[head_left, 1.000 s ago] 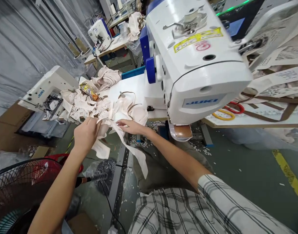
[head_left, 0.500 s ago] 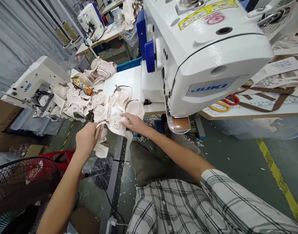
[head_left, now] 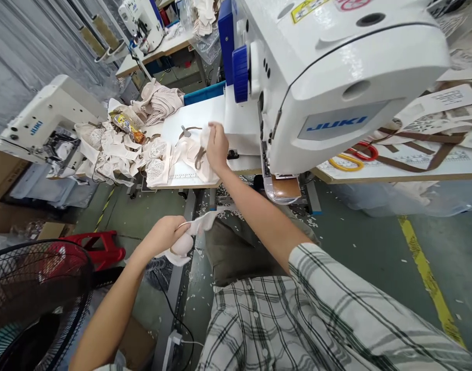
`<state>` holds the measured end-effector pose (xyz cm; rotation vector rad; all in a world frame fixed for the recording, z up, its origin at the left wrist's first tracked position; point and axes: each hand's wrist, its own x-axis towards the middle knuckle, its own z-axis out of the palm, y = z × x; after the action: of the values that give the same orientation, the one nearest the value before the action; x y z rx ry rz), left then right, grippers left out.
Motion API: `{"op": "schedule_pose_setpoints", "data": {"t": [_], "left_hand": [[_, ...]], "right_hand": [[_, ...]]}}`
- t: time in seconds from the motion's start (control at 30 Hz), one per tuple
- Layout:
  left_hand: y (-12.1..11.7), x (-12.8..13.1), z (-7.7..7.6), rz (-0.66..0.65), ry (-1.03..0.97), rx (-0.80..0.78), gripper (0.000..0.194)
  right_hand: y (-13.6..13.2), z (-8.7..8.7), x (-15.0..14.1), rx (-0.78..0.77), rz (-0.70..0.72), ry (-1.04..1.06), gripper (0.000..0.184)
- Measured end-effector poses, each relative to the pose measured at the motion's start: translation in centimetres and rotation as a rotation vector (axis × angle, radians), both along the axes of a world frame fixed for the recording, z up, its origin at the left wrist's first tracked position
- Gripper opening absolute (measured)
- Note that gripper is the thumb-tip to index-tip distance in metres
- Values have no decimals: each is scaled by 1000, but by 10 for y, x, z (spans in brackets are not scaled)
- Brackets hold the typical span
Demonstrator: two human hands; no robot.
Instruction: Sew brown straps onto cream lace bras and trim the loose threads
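Observation:
My left hand (head_left: pixel 167 234) is closed on a pale beige bra (head_left: pixel 182 245), whose cups hang below the table edge beside my knee. Part of that bra stretches toward my lap, slightly blurred. Over the table, my right hand (head_left: pixel 217 147) has its fingers drawn together at the edge of another bra (head_left: pixel 189 149) with a brown strap; the fingertips partly hide the cup there. Left of it lies a lace-cupped bra (head_left: pixel 158 162) at the front of the white table (head_left: pixel 205 116).
A large white sewing machine (head_left: pixel 336 103) stands close on the right. A smaller machine (head_left: pixel 54 129) and a heap of bras (head_left: pixel 108 149) are at left. Scissors with red and yellow handles (head_left: pixel 346 162) lie on the right table. A fan (head_left: pixel 35 299) stands at lower left.
My left hand has drawn a bra off the table, down and right toward my lap. My right hand has let go of it and moved up to another bra on the table.

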<state>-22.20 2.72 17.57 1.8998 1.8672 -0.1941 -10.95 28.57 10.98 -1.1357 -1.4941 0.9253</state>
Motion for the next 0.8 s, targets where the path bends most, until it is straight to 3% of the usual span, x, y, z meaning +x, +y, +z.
{"op": "schedule_pose_setpoints", "data": {"t": [0.07,0.13,0.17,0.23,0.3,0.37,0.43,0.5,0.6,0.7,0.8], "left_hand": [[-3,1,4,82,-99,-48,46],[-5,1,9,152,-178,-84,48],[-5,0,12,177,-221,-99,48],[-6,-1,17,202,-310,-124,48],[-6,-1,23,187,-385,-163,46],[-7,-3,29,142,-410,-237,44],[-9,-8,32,90,-386,-315,41],[-13,-17,32,49,-354,-364,38],[-18,-34,20,22,-310,-377,32],[-20,-50,-4,70,-89,-269,22],[-18,-65,-31,182,179,-134,14]], "right_hand": [[4,20,-3,25,-37,39,52],[-24,31,9,109,57,36,66],[-48,31,19,187,186,43,73],[-102,18,45,287,639,2,87],[-147,-7,72,276,1021,-103,94],[-167,-35,92,180,1251,-270,77],[-166,-57,109,109,1364,-392,44],[-154,-68,126,82,1397,-429,31],[-139,-67,161,-29,1252,-527,28],[-137,-56,201,-160,1051,-737,26],[-135,-51,241,-153,876,-826,36]]}}
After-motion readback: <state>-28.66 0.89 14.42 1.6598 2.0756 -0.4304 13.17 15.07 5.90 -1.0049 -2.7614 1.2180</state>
